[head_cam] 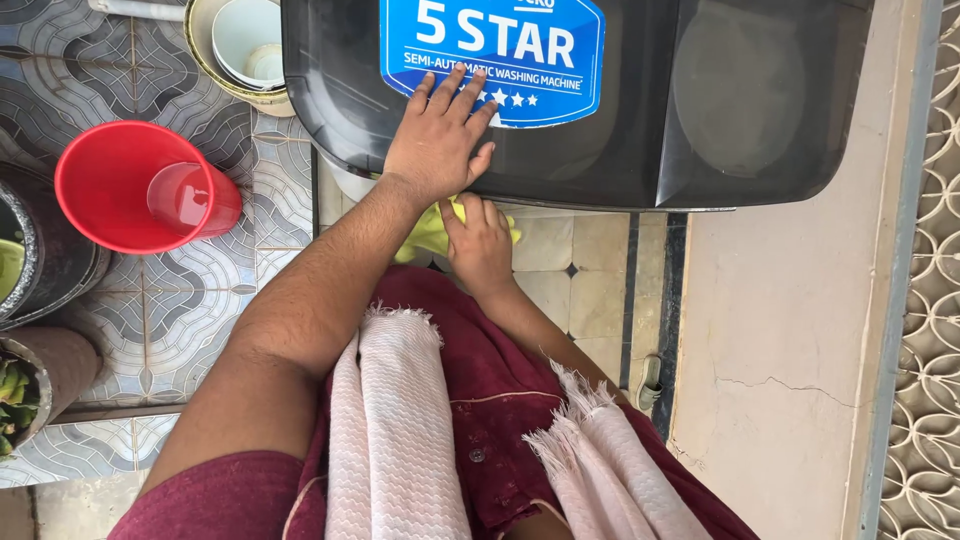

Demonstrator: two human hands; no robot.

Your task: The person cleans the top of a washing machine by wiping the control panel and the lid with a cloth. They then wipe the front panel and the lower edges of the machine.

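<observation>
Left hand (438,140) lies flat, fingers spread, on the dark washer lid (640,100); right hand (480,245) (grip closed) clutches a yellow-green cloth (428,235).

One washing machine (600,100), one red bucket (105,185), one red mug (195,197), one yellow cloth (430,235), two hands (440,145)

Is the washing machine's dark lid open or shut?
Shut: the dark lid lies flat across the top, left hand pressed flat on it.

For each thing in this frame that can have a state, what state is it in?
Washing machine lid: shut.
Left hand: flat, fingers spread, pressing on the lid.
Right hand: closed on a yellow-green cloth at the machine's front edge.
Red bucket: upright, with a red mug inside.
Pale scarf: draped over the person's front.
</observation>
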